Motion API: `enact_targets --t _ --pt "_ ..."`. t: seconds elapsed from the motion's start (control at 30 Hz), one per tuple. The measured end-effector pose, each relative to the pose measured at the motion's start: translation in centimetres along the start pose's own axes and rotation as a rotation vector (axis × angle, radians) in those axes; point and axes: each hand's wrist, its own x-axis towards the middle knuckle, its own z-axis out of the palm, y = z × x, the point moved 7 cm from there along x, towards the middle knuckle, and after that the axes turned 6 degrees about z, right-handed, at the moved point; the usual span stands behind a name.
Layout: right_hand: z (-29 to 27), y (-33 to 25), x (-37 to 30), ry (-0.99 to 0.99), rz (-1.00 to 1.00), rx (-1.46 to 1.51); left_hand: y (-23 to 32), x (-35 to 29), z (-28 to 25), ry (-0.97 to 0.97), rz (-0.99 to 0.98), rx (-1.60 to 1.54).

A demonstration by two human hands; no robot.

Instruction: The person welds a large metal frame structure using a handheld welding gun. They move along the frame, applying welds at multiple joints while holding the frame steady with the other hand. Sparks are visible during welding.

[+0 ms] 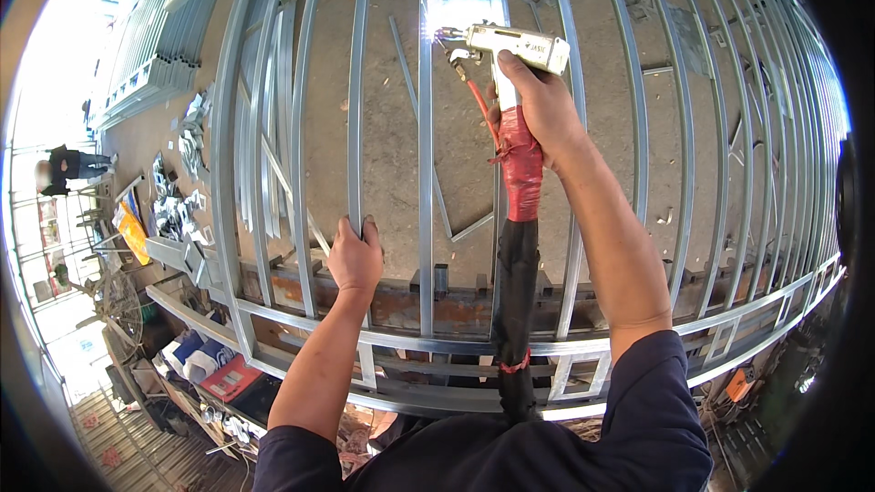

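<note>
My right hand (pixel 538 105) is closed round the pale grip of a welding gun (pixel 519 44), thumb on top. A bright arc with flying sparks (pixel 430 23) burns at the gun's tip, against one of the long metal bars of the frame. The glare hides the exact contact point. A thin red hose (pixel 480 100) runs along the gun, and its thick cable (pixel 519 264), wrapped in red tape and then black, leads back towards my body. My left hand (pixel 354 260) is wrapped round another upright metal bar (pixel 358 128) of the frame, left of the arc.
The frame's cross rail (pixel 456 344) runs in front of me. More parallel bars (pixel 679 128) stretch right. Stacked steel profiles (pixel 155 82) lie far left, near metal scraps (pixel 191 132). A person (pixel 68 169) stands at the left. A fan (pixel 118 301) and a red box (pixel 230 378) are lower left.
</note>
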Motion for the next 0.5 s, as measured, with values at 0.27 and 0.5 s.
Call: enact_targets --t 0.27,0.5 --pt "-0.27 0.3 0.27 -0.002 0.033 0.012 0.14 -0.02 -0.13 0.01 0.005 0.002" --pt "-0.14 0.01 -0.33 0.01 0.063 -0.009 0.13 0.06 -0.1 0.013 0.004 0.026"
